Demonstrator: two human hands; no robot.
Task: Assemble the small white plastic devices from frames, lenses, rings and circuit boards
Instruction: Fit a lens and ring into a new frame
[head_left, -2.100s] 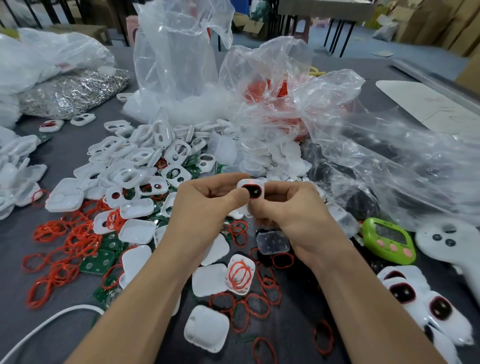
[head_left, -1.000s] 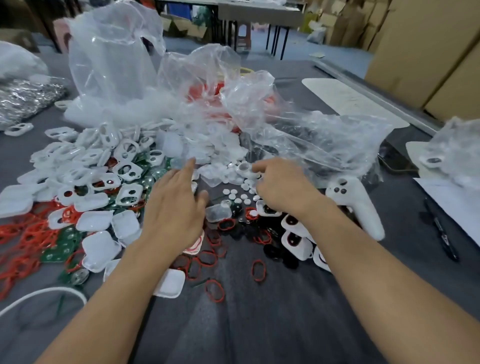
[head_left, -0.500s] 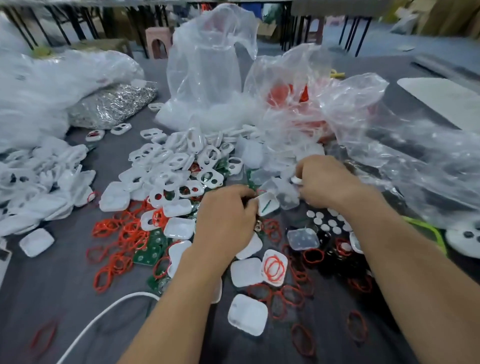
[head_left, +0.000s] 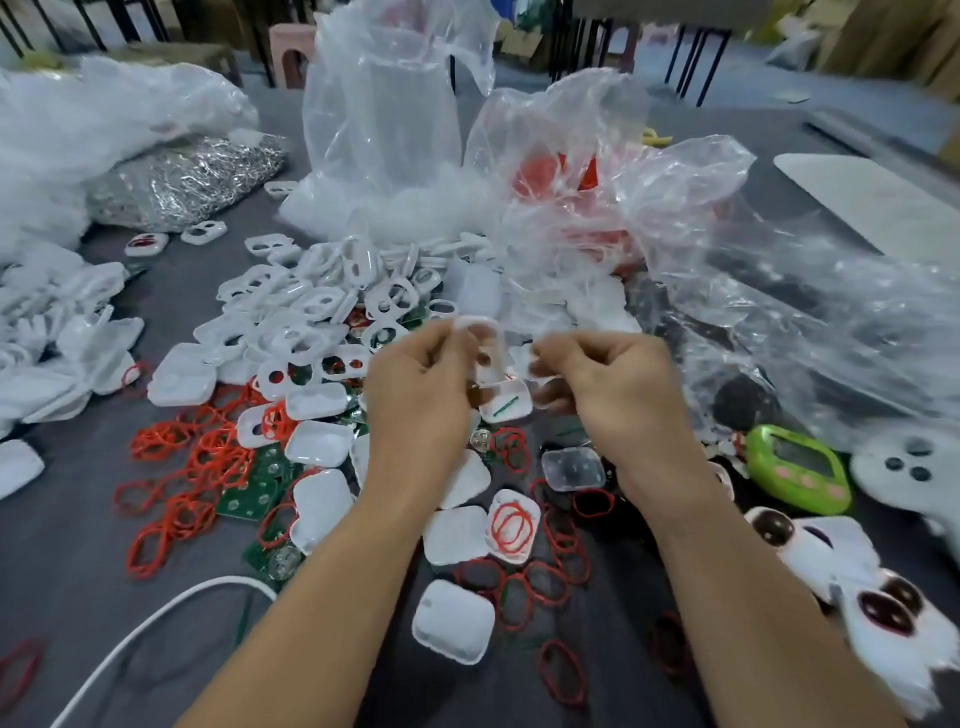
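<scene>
Grey table (head_left: 78, 597): white frames (head_left: 311, 312) heaped mid-table, red rings (head_left: 192, 467) & green boards (head_left: 249, 488) spread twd near edge, clear bags (head_left: 384, 104) at far side, green gadget (head_left: 797, 467) nr right edge, white cable (head_left: 156, 618) at near-left corner.

Blurred white frame (head_left: 493, 340), upright, raised above scattered red rings (head_left: 511, 444).

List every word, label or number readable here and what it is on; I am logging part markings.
No text can be read anywhere in this view.
Green circuit boards: any printing is too small to read.
Green oval plastic gadget: screen and pink buttons show no legible characters.
White plastic frame held in the left hand: motion-blurred, nothing legible.
</scene>
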